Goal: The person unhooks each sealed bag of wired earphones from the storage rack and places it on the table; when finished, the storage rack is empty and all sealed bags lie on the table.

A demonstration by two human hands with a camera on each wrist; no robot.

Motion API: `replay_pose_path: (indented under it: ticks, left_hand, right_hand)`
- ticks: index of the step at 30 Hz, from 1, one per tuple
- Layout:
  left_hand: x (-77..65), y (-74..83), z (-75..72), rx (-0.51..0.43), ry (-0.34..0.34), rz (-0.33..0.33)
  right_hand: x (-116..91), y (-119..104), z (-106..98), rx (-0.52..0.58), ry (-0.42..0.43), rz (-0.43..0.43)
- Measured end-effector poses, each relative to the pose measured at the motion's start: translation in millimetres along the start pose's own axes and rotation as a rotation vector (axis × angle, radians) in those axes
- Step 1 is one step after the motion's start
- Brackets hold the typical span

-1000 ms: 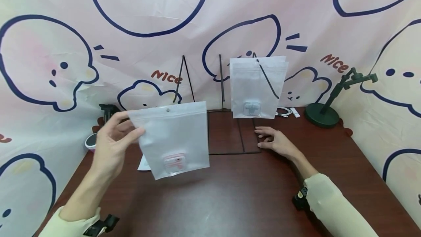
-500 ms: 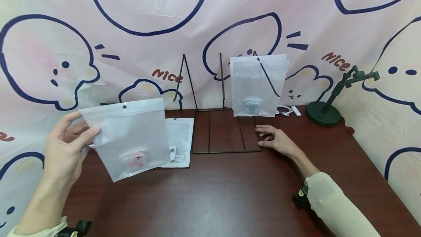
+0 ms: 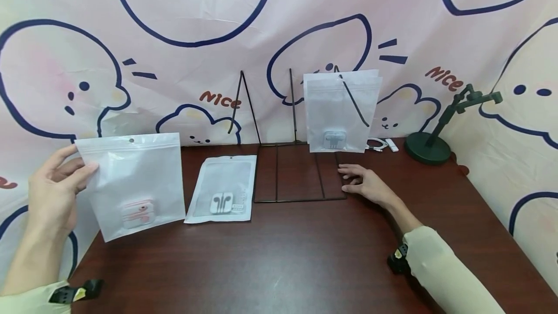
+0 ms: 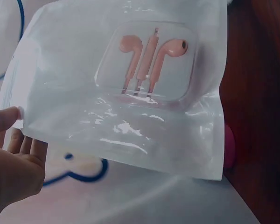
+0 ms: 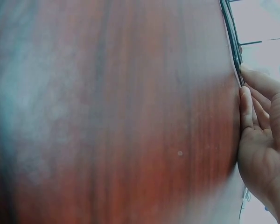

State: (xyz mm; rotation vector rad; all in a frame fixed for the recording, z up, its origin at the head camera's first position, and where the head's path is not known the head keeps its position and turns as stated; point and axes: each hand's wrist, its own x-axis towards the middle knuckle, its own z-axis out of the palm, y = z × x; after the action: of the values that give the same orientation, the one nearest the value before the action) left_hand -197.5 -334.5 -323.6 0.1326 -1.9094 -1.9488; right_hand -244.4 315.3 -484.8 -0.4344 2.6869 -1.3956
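Observation:
My left hand (image 3: 52,190) pinches a white zip bag (image 3: 135,168) by its upper left corner and holds it up at the left. Pink earphones (image 4: 147,60) in a clear case show through the bag in the left wrist view. My right hand (image 3: 365,184) lies low on the table, its fingertips touching the right side of a black wire rack's base (image 3: 301,201). A similar white zip bag (image 3: 322,103) hangs from the rack's right hook; white earphones (image 3: 334,139) show faintly inside. The rack's left hook (image 3: 250,103) holds nothing.
Another zip bag (image 3: 222,180) with white earphones lies on the brown table (image 3: 279,256) left of the rack. Behind the rack's right side are a coiled white cable (image 3: 377,144) and a green stand (image 3: 428,148). A patterned cloth (image 3: 183,71) hangs behind the table.
My left hand has carried the held bag leftward, away from the rack, uncovering the bag lying on the table. My right hand stays at the rack's base.

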Motion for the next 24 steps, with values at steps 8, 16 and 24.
replay_pose_path:
  ticks: [8,16,24]
  left_hand:
    - [20.9,-14.4,-13.6,0.096,-0.008,-0.123]
    - [43.5,-34.6,-11.9,0.266,-0.079,-0.114]
    - [63.8,-53.7,3.0,0.426,-0.139,-0.126]
  right_hand:
    - [-0.3,-0.7,-1.7,-0.004,0.008,-0.008]
    - [-0.7,-1.7,-1.7,-0.011,0.012,-0.008]
    - [-0.1,-1.4,-0.2,-0.010,0.009,-0.010]
